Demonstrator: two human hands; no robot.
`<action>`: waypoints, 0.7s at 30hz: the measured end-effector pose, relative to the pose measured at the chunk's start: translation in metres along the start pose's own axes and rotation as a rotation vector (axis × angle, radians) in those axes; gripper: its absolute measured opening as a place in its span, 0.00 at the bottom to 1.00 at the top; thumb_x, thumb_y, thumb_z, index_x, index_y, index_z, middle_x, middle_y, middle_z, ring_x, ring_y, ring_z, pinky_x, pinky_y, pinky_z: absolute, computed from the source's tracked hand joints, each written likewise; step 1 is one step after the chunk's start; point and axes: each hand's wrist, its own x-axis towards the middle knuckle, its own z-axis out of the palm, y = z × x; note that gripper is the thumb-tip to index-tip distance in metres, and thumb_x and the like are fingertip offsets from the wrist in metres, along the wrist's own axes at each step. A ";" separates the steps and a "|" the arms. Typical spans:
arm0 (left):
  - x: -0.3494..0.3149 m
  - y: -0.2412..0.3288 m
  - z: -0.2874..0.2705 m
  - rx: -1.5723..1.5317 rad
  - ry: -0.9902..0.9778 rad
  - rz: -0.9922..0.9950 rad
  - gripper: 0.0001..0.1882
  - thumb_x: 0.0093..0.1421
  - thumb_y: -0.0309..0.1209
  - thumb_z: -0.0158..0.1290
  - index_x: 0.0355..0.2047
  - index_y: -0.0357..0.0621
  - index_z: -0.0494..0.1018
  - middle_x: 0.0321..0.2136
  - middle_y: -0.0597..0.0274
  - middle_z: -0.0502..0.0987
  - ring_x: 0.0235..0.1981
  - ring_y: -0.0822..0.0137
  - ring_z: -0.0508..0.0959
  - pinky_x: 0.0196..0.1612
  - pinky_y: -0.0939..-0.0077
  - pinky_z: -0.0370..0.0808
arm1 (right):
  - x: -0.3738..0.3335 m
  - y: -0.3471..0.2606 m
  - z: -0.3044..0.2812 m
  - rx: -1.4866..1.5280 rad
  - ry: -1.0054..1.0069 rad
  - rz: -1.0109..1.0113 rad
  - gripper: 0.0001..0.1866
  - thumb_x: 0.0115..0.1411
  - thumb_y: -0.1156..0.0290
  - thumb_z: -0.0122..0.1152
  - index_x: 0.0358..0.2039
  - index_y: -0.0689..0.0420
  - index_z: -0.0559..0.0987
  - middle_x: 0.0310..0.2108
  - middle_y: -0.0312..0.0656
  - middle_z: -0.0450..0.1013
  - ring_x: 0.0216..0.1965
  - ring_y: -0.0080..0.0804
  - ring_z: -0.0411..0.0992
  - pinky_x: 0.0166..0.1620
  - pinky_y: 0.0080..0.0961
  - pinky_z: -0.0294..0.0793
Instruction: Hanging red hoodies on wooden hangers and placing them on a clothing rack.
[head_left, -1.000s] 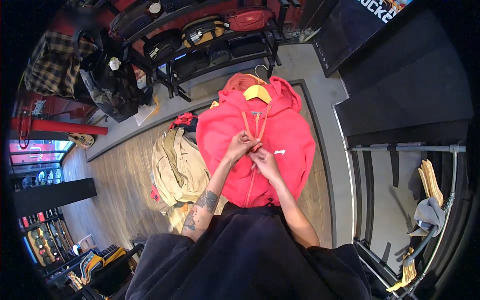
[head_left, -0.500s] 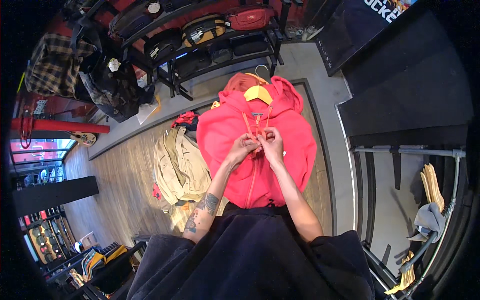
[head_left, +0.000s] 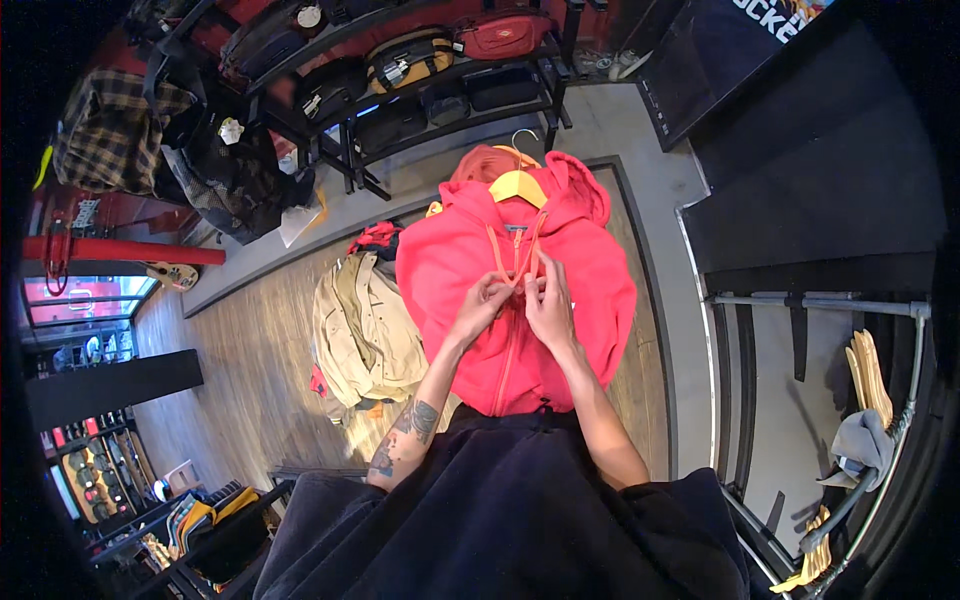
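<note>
A red zip hoodie (head_left: 600,280) lies spread out in front of me, with a yellow wooden hanger (head_left: 518,188) in its neck. Its orange-red drawstring (head_left: 497,250) runs down from both sides of the hood and meets between my hands, over the zip. My left hand (head_left: 483,307) pinches one part of the drawstring. Close beside it, my right hand (head_left: 550,305) pinches the other part, its fingers pointing up toward the hood. The ends of the cord are hidden by my fingers.
Tan jackets (head_left: 365,330) lie to the hoodie's left, and more folded red clothing (head_left: 480,163) sits behind it. A black rack with bags (head_left: 410,65) stands at the back. On the right, a metal rail (head_left: 900,420) holds wooden hangers and a grey cloth.
Both hands stay at the hoodie's chest. My right fingers have straightened and turned upward, and the drawstring now shows as a wider V above my hands.
</note>
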 end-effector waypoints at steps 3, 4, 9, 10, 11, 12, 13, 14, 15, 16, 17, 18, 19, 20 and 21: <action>-0.003 0.000 0.000 0.114 -0.070 0.139 0.17 0.67 0.34 0.52 0.53 0.38 0.69 0.35 0.61 0.79 0.32 0.78 0.76 0.33 0.85 0.71 | -0.001 -0.001 -0.004 -0.119 0.002 -0.188 0.18 0.65 0.75 0.53 0.56 0.62 0.71 0.52 0.50 0.66 0.38 0.34 0.75 0.35 0.24 0.79; -0.003 0.000 -0.001 0.118 -0.014 0.136 0.17 0.67 0.34 0.52 0.53 0.38 0.69 0.35 0.61 0.79 0.32 0.78 0.76 0.33 0.85 0.71 | -0.002 -0.003 -0.005 -0.099 0.007 -0.205 0.17 0.65 0.76 0.53 0.54 0.62 0.73 0.50 0.48 0.68 0.36 0.34 0.76 0.36 0.24 0.79; -0.004 -0.001 0.001 -0.209 -0.065 0.000 0.15 0.68 0.39 0.50 0.47 0.42 0.76 0.27 0.74 0.77 0.18 0.86 0.63 0.21 0.87 0.57 | -0.001 -0.015 -0.010 0.000 0.078 -0.133 0.10 0.63 0.77 0.56 0.44 0.63 0.78 0.42 0.44 0.73 0.35 0.32 0.76 0.34 0.22 0.78; -0.004 -0.001 0.003 -0.210 -0.063 0.002 0.15 0.68 0.39 0.50 0.47 0.42 0.76 0.27 0.74 0.77 0.18 0.86 0.63 0.21 0.87 0.57 | 0.001 -0.017 -0.010 -0.002 0.103 -0.122 0.08 0.62 0.78 0.57 0.41 0.63 0.79 0.39 0.43 0.74 0.35 0.31 0.76 0.34 0.22 0.77; -0.004 -0.001 0.005 -0.144 -0.001 0.035 0.14 0.68 0.37 0.51 0.46 0.42 0.76 0.26 0.75 0.77 0.18 0.86 0.63 0.21 0.87 0.57 | 0.005 -0.018 -0.010 -0.009 0.093 -0.130 0.08 0.62 0.78 0.57 0.41 0.63 0.79 0.39 0.43 0.74 0.35 0.31 0.76 0.34 0.22 0.77; -0.004 -0.002 0.008 -0.077 0.038 0.056 0.12 0.67 0.35 0.52 0.45 0.42 0.77 0.24 0.76 0.76 0.18 0.85 0.63 0.21 0.87 0.57 | 0.010 -0.019 -0.008 0.096 0.038 -0.114 0.07 0.62 0.78 0.58 0.40 0.62 0.80 0.37 0.42 0.75 0.34 0.31 0.76 0.33 0.22 0.76; -0.004 -0.002 0.010 -0.077 0.059 0.065 0.12 0.67 0.35 0.52 0.45 0.42 0.77 0.24 0.76 0.76 0.18 0.85 0.63 0.21 0.87 0.57 | 0.015 -0.019 -0.007 0.185 -0.014 -0.041 0.06 0.61 0.78 0.59 0.39 0.62 0.80 0.36 0.42 0.76 0.33 0.30 0.76 0.33 0.23 0.75; -0.004 -0.002 0.011 -0.018 0.088 0.058 0.11 0.66 0.33 0.53 0.44 0.42 0.77 0.23 0.76 0.76 0.17 0.85 0.63 0.21 0.87 0.57 | 0.021 -0.018 -0.006 0.203 -0.013 -0.097 0.06 0.61 0.78 0.59 0.39 0.62 0.80 0.36 0.42 0.76 0.33 0.30 0.76 0.33 0.23 0.75; -0.004 -0.001 0.012 0.048 0.104 0.054 0.10 0.65 0.32 0.53 0.43 0.43 0.78 0.23 0.76 0.76 0.17 0.85 0.62 0.20 0.87 0.57 | 0.027 -0.016 -0.005 0.170 -0.025 -0.098 0.06 0.60 0.77 0.59 0.38 0.62 0.80 0.34 0.42 0.77 0.34 0.32 0.77 0.34 0.26 0.76; -0.005 0.001 0.012 0.050 0.112 0.051 0.10 0.65 0.32 0.53 0.43 0.43 0.78 0.23 0.76 0.76 0.17 0.85 0.62 0.20 0.87 0.57 | 0.032 -0.014 -0.004 0.148 -0.028 -0.124 0.06 0.59 0.76 0.60 0.37 0.62 0.80 0.33 0.43 0.77 0.36 0.35 0.78 0.35 0.30 0.77; -0.005 0.003 0.012 0.033 0.104 0.057 0.09 0.65 0.31 0.54 0.42 0.43 0.79 0.23 0.76 0.77 0.17 0.85 0.62 0.21 0.87 0.57 | 0.037 -0.011 -0.004 0.143 -0.031 -0.093 0.06 0.59 0.76 0.60 0.37 0.62 0.80 0.33 0.43 0.77 0.36 0.35 0.78 0.35 0.30 0.77; -0.006 0.006 0.011 0.022 0.104 0.047 0.08 0.65 0.30 0.54 0.41 0.42 0.79 0.23 0.76 0.77 0.17 0.85 0.63 0.21 0.87 0.57 | 0.040 -0.008 -0.005 -0.068 -0.088 -0.168 0.06 0.59 0.74 0.59 0.36 0.61 0.80 0.34 0.45 0.78 0.36 0.39 0.77 0.37 0.34 0.77; -0.007 0.010 0.010 0.021 0.096 0.064 0.08 0.65 0.30 0.54 0.41 0.42 0.79 0.23 0.76 0.77 0.17 0.85 0.63 0.21 0.87 0.57 | 0.043 -0.004 -0.007 -0.299 -0.137 -0.195 0.07 0.59 0.73 0.57 0.35 0.61 0.81 0.35 0.46 0.78 0.37 0.43 0.77 0.40 0.38 0.77; -0.008 0.014 0.008 -0.035 0.080 0.060 0.08 0.65 0.30 0.54 0.41 0.42 0.80 0.24 0.75 0.77 0.17 0.85 0.62 0.21 0.87 0.57 | 0.045 0.000 -0.009 -0.333 -0.203 -0.191 0.10 0.59 0.72 0.53 0.35 0.61 0.81 0.35 0.49 0.77 0.36 0.47 0.76 0.41 0.37 0.75; -0.010 0.018 0.007 -0.088 0.067 0.032 0.08 0.65 0.30 0.54 0.41 0.43 0.80 0.24 0.75 0.78 0.17 0.85 0.62 0.21 0.87 0.57 | 0.045 0.004 -0.013 -0.304 -0.209 -0.231 0.10 0.59 0.72 0.53 0.35 0.61 0.81 0.35 0.49 0.77 0.36 0.47 0.76 0.41 0.37 0.75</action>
